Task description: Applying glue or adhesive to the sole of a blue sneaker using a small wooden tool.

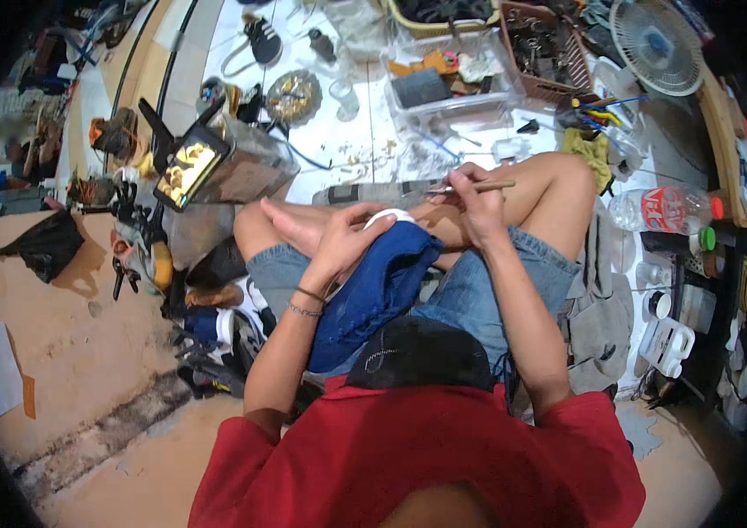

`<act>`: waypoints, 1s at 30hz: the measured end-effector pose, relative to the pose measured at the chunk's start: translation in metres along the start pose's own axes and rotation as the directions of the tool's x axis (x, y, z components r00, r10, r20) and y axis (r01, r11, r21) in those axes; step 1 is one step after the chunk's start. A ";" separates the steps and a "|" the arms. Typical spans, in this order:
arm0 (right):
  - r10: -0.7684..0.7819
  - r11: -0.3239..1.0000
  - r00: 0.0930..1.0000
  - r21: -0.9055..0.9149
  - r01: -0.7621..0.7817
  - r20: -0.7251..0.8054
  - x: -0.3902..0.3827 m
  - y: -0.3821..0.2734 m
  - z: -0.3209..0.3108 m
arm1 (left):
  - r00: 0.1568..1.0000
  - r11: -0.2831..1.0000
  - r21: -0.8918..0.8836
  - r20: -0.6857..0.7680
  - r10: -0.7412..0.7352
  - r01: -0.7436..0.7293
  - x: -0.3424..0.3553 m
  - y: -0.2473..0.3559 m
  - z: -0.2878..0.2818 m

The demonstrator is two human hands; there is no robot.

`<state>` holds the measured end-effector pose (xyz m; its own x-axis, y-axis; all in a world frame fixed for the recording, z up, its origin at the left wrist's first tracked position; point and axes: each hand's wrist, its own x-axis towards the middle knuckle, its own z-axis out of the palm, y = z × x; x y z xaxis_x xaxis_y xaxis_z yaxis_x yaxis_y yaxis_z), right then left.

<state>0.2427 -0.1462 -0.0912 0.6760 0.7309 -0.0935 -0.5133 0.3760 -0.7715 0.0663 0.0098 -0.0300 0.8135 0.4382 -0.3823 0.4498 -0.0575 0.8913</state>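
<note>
Red shirt cloth fills the bottom of the view, with a black cap just above it and blue denim shorts over the crossed bare legs. Around the seated person the white tiled floor is crowded: a phone with a lit screen leans on a stand to the left, a clear plastic tub of odds and ends sits ahead, a white fan stands at the upper right, and a plastic bottle with a red label lies just beside the right knee. Pliers and other tools are heaped by the left thigh. Nothing blocks the lap. A blue shoe with a white toe rests there, toe pointing away. Left hand curls its fingers closed over the toe end, gripping it. Right hand pinches a thin wooden-handled tool in closed fingers, held level just above the shoe's toe.
</note>
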 end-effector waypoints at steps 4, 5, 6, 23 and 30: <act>-0.057 0.998 0.997 -0.027 0.055 -0.059 0.001 -0.008 0.003 | 0.999 0.997 -0.083 0.035 0.004 -0.001 0.002 -0.001 -0.006; -0.073 0.995 0.995 -0.072 0.068 -0.072 0.003 -0.011 0.009 | 0.999 0.994 -0.106 0.029 0.022 -0.018 0.001 0.000 -0.012; -0.085 0.994 0.994 -0.075 0.080 -0.062 0.003 -0.018 0.022 | 0.997 0.995 -0.064 0.012 0.082 -0.081 0.003 -0.001 -0.017; -0.415 0.506 0.724 -0.521 0.687 0.551 0.002 -0.079 0.147 | 0.907 0.845 -0.339 -0.240 0.347 -0.413 -0.046 0.054 -0.060; -0.311 0.550 0.659 -0.436 0.713 0.685 0.022 -0.074 0.158 | 0.907 0.868 -0.291 -0.250 0.338 -0.403 -0.048 0.054 -0.059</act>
<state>0.2120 -0.0687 0.0632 0.2427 0.7548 0.6094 0.4302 0.4793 -0.7649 0.0295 0.0388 0.0511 0.7978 0.6027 0.0150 -0.0450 0.0346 0.9984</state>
